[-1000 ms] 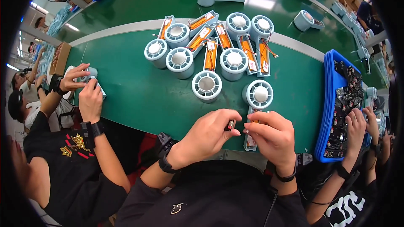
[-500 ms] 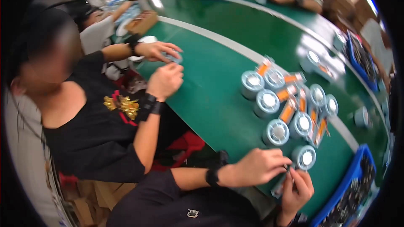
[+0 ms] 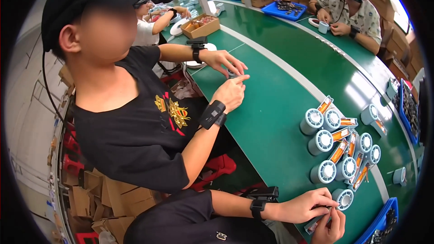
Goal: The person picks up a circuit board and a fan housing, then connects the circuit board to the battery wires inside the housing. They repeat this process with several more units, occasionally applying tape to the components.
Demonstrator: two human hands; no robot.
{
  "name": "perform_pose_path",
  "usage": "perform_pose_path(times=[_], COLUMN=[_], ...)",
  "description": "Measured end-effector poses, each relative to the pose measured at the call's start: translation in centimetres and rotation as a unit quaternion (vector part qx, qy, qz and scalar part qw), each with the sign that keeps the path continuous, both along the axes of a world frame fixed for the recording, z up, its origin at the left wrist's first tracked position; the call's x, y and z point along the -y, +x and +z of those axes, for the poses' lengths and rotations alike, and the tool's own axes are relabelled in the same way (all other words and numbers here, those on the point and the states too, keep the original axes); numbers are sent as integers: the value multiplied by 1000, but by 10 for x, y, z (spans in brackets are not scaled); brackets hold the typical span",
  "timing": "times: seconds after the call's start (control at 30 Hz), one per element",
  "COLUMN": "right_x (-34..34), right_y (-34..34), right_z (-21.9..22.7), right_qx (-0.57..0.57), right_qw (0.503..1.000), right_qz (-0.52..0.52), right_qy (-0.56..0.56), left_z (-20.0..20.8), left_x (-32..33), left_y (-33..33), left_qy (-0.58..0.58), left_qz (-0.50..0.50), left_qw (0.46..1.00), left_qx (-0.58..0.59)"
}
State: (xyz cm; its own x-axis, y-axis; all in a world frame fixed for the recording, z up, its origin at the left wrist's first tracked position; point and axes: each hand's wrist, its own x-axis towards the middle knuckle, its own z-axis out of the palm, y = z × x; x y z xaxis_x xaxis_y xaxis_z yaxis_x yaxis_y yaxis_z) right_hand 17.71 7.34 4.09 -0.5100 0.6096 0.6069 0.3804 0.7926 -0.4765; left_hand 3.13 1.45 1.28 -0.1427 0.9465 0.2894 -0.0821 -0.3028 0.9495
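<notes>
At the lower right, my left hand (image 3: 298,206) and my right hand (image 3: 331,228) meet with fingertips pinched together. Whatever small thing is between the fingers is too small and covered to name. Just beyond them a light-blue round housing with a slotted face (image 3: 343,199) lies on the green table. Below my left hand shows the end of a light-blue handle with an orange piece inside (image 3: 312,226); my hands hide whether it joins that round housing. Farther off stand several similar housings (image 3: 323,141), their open handles holding orange pieces (image 3: 338,152).
A blue tray of dark small parts (image 3: 384,226) sits at my right. To my left, a co-worker in a black shirt (image 3: 135,126) works with both hands (image 3: 230,86) over the green table (image 3: 262,122). Another person (image 3: 350,13) sits across. Cardboard boxes (image 3: 113,203) lie at lower left.
The view has swung left, so the table and housings appear farther right and lower. My hands stay pinched together beside the nearest housing.
</notes>
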Motion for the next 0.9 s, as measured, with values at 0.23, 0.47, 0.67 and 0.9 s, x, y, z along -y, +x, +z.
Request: perform_pose_path(times=[0.23, 0.47, 0.67, 0.9], right_x=[-13, -26, -25, -10], right_y=[12, 9, 19, 9], right_z=[-29, -11, -10, -10], right_qx=[-10, -13, -9, 15], right_qw=[999, 990, 979, 995], right_qz=[-30, 57, 51, 16], right_qy=[36, -132, -199, -93], left_z=[13, 13, 17, 18], left_x=[2, -5, -6, -3], left_y=[-15, -27, -21, -14], left_qy=[-67, -126, -196, -137], left_qz=[-20, -83, -147, -89], left_qw=[996, 987, 970, 984], left_qx=[-47, -54, 11, -66])
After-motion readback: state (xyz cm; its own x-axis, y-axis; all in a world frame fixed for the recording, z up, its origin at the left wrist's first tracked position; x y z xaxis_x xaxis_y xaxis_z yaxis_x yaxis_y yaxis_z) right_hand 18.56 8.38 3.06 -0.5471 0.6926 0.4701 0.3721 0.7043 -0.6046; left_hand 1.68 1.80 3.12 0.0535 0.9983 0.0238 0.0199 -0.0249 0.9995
